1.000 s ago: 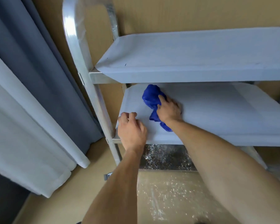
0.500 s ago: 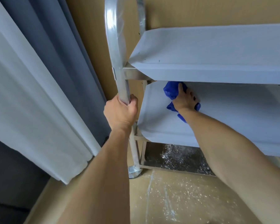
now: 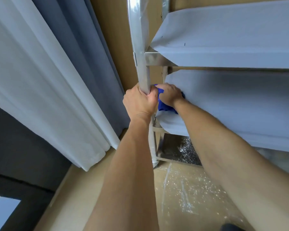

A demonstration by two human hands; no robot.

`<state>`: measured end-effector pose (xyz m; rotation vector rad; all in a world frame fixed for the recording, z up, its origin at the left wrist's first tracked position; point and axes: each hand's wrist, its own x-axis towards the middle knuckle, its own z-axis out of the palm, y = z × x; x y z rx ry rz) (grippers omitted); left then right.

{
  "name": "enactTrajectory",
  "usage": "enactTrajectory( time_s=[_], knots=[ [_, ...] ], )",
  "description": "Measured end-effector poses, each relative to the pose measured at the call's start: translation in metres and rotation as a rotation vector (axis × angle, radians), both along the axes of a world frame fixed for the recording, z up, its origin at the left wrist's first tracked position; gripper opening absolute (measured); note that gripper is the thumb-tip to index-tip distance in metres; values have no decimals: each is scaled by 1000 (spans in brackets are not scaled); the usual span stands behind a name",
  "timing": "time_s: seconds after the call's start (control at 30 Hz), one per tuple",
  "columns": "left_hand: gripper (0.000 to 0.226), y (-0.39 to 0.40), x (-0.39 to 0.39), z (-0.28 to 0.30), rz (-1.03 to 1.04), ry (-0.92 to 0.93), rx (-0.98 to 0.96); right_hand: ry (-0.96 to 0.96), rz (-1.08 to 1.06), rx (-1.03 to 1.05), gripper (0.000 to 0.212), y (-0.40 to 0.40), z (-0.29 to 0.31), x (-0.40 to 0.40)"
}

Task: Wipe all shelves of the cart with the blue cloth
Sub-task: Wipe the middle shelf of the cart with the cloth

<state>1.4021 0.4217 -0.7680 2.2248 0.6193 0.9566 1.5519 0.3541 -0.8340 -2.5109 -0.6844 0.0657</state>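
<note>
The metal cart has a pale grey top shelf (image 3: 223, 40) and a middle shelf (image 3: 232, 100) below it. My left hand (image 3: 140, 102) grips the cart's upright steel post (image 3: 138, 39) just beside the middle shelf's left end. My right hand (image 3: 169, 95) lies on top of the bunched blue cloth (image 3: 163, 106) and presses it onto the left end of the middle shelf. Most of the cloth is hidden under that hand. The bottom shelf (image 3: 177, 147) shows dark and shiny underneath.
White and grey curtains (image 3: 57, 80) hang close to the left of the cart. A tan wall stands behind it. The floor (image 3: 182, 197) in front is covered in glossy speckled film. A dark object (image 3: 230, 227) pokes in at the bottom edge.
My left hand left the middle shelf's front edge and took hold of the steel post. My right hand slid the blue cloth leftward to the shelf's left end. My view shifted left.
</note>
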Motion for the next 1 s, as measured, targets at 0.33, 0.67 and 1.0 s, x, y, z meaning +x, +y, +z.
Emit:
enactTrajectory(
  time_s=[0.33,0.67,1.0],
  knots=[
    [28,-19,-12,11,26,78,-59,-127,-1,74,14,-37,5,-116],
    [35,-8,8,-7,13,-29,-36,-192,-217,53,41,8,-31,-5],
    [26,-23,-15,13,86,126,-64,-375,-134,49,34,-53,-25,-118]
  ],
)
